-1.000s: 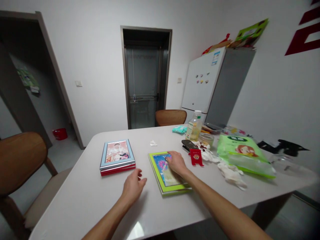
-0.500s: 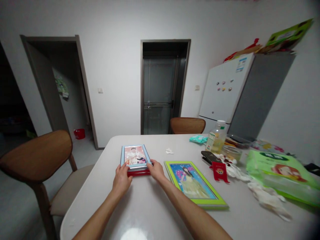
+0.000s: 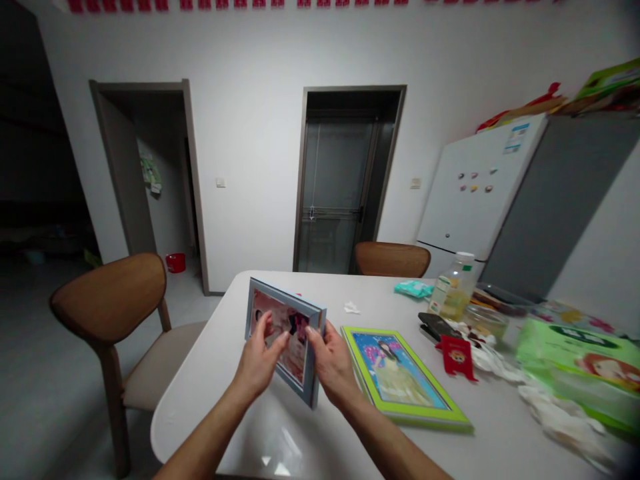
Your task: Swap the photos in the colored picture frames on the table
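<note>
A light-blue picture frame (image 3: 296, 359) with a pinkish photo is raised off the white table (image 3: 230, 453), tilted up and turned sideways. My right hand (image 3: 334, 363) grips its right edge, thumb on the front. Before the photo, my left hand (image 3: 260, 360) has thumb and fingers apart and may be touching the surface. Behind the frame, only a sliver of something red (image 3: 299, 294) shows. To the right of my right hand lies a lime-green picture frame (image 3: 400, 373), flat, with a photo of a person in a pale yellow dress.
At the right are a bottle (image 3: 453, 287), a black phone-like item (image 3: 437, 325), a red packet (image 3: 457, 358), crumpled tissues (image 3: 555, 417) and a green tissue pack (image 3: 575, 367). A teal packet (image 3: 414, 289) lies farther back. Wooden chairs (image 3: 115, 300) stand around the table.
The light-blue frame has been lifted off the red thing under it and turned on edge. My left hand has moved from its lower left edge to the front. The view has shifted left.
</note>
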A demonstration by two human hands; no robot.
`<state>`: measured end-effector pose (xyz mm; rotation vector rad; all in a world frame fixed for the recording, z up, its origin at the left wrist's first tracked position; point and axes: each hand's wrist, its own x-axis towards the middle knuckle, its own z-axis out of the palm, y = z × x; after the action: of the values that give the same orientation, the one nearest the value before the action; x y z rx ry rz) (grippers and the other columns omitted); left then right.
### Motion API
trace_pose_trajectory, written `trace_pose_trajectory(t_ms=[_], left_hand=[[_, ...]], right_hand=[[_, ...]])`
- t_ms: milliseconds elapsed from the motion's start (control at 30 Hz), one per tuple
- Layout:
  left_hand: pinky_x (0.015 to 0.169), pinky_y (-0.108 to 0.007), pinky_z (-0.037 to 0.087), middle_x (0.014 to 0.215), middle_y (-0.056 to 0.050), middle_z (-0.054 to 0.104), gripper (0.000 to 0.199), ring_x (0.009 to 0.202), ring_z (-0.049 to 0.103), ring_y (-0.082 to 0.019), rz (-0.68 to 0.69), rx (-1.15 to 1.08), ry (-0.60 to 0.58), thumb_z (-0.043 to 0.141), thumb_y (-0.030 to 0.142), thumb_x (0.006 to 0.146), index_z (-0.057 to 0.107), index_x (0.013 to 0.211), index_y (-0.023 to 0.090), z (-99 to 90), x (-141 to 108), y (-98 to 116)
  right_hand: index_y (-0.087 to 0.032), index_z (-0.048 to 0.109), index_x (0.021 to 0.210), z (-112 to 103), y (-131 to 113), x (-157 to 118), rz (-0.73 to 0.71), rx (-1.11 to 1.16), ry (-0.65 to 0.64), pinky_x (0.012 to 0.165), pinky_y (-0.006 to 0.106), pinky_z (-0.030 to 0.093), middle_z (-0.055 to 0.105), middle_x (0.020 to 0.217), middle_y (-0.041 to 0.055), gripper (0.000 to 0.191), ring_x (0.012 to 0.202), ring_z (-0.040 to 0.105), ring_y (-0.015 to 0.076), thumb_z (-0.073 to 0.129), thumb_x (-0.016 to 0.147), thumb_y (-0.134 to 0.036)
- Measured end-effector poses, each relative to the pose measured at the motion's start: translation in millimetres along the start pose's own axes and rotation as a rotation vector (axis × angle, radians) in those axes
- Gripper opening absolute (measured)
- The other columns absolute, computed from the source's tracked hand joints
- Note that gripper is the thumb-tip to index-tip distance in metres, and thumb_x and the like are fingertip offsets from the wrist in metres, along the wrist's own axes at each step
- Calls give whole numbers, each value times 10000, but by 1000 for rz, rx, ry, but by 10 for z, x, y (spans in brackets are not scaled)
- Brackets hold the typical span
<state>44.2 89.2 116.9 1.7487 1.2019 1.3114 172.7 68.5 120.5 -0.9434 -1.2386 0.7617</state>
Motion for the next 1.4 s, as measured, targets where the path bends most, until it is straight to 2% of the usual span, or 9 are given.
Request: trace_pose_trajectory(t_ms=[167,333,467,633,867,1033,1200,1300,1400], left_hand=[[915,-354,341,1177,-133,502,680,1089,455,-241,-210,-530,-22,552,432,707,276,1248,126,-247,-286,242],[891,-349,376,1124,-146,547,825,1041,497,-261,-341,-652,-106,630,419,641,224,1274,81,-265,-593,172],[875,-349,394,1147,-135,537,784,1030,506,-265,-316,-508,-99,624,376,627,269,1266,92,-259,-638,-117],[945,-328,317,1230,-141,458,694,1109,438,-246,-241,29,-100,569,267,620,326,1237,64,-321,-659,-512],[998,-379,219,1261,-143,420,584,1176,359,-223,-207,482,-166,460,223,658,371,1212,61,-317,-785,-857],[1015,-411,174,1284,-128,391,544,1201,319,-207,-127,553,-161,419,210,686,378,1212,82,-274,-833,-1004],[1011,-409,199,1283,-125,393,533,1197,326,-206,-113,574,-158,418,210,692,386,1210,87,-292,-847,-1006],[1015,-403,198,1281,-121,396,534,1194,331,-200,-105,561,-161,425,213,694,385,1213,93,-313,-857,-972],[1019,-396,192,1277,-116,404,527,1193,333,-197,-122,553,-169,430,218,693,398,1205,99,-326,-865,-934]], right_hand=[[-154,484,1109,-186,-341,-518,-338,-498,-362,813,286,435,583,1047,84,373,931,541,169,407,744,-159],[-115,383,1200,-167,-126,-804,-714,-787,-520,889,319,408,517,1154,134,558,1087,454,186,379,645,-70],[-139,413,1172,-10,254,-919,-796,-892,-445,859,330,437,541,1127,123,473,1063,476,191,376,701,-108],[-164,504,1060,199,737,-1049,-899,-995,-326,771,318,480,599,1025,104,306,955,541,196,384,779,-144],[-190,535,996,315,1056,-1167,-730,-985,-446,760,333,455,610,970,86,262,882,546,209,491,738,-193],[-207,545,983,266,665,-1057,-480,-815,-668,787,269,427,582,1018,51,322,907,522,176,548,664,-251],[-211,557,982,86,285,-835,-263,-883,-559,790,278,404,579,1000,70,271,910,520,176,447,735,-213],[-204,595,884,-50,338,-753,-53,-950,-565,717,262,413,604,879,64,208,819,541,175,471,718,-211],[-193,606,866,-125,459,-648,-6,-941,-555,710,250,399,605,845,64,202,794,541,167,454,735,-218]])
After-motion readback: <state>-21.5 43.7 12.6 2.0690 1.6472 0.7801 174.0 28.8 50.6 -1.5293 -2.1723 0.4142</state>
